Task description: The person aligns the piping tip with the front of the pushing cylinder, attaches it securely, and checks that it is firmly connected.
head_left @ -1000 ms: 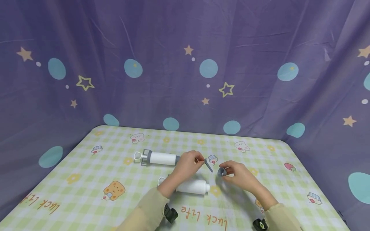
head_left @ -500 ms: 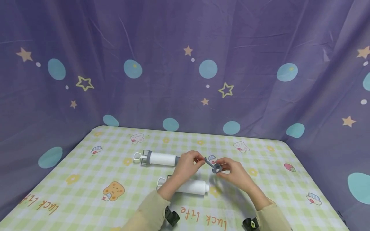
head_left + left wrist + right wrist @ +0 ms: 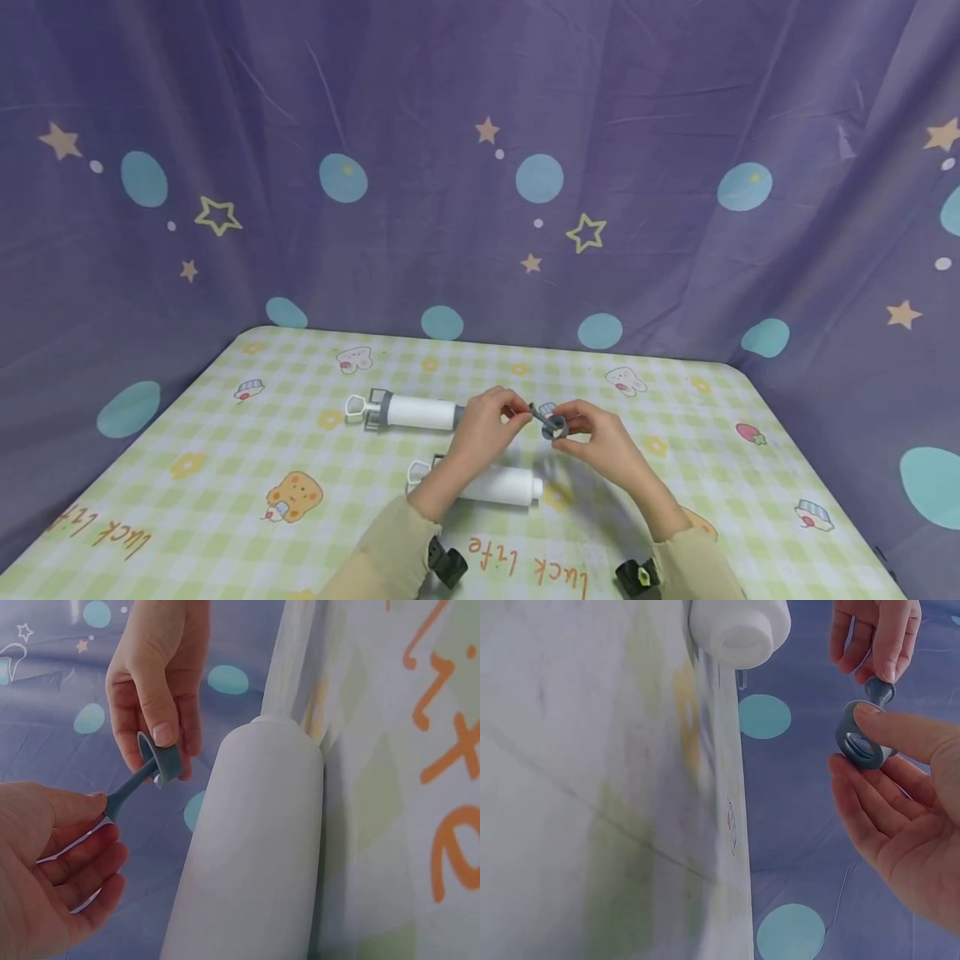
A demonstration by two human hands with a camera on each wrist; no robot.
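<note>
My left hand pinches the flared end of a slim grey nozzle between thumb and fingertips. With thumb and fingers my right hand holds a grey ring-shaped cap. The nozzle's narrow end reaches into the ring's opening, both raised above the table. Under my left forearm lies a large white syringe-like barrel, its bare neck facing right and its handle at the left. Behind it lies a matching barrel with grey ends and a white pull handle; my left hand hides its right end.
A green-and-white checked cloth with cartoon prints covers the table. Behind the table hangs a purple curtain with stars and dots. The near barrel sits close below both hands.
My right hand has moved left and slightly up with the ring-shaped cap, bringing it onto the nozzle's end. My left hand has stayed nearly still. Both barrels lie where they were.
</note>
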